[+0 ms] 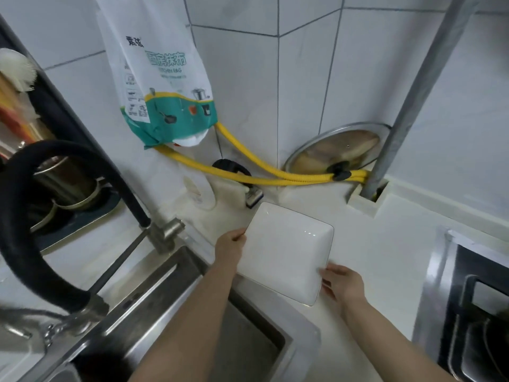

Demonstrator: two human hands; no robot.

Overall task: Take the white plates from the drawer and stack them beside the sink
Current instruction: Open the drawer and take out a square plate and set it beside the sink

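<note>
A square white plate is over the pale counter just right of the steel sink. My left hand grips the plate's left edge. My right hand holds its near right corner. Whether the plate rests on the counter or hovers just above it cannot be told. The drawer is out of view.
A black curved faucet stands left of the sink. Yellow hoses run along the tiled wall, with a glass pot lid leaning in the corner beside a grey pipe. A stove lies at the right. A rag bag hangs above.
</note>
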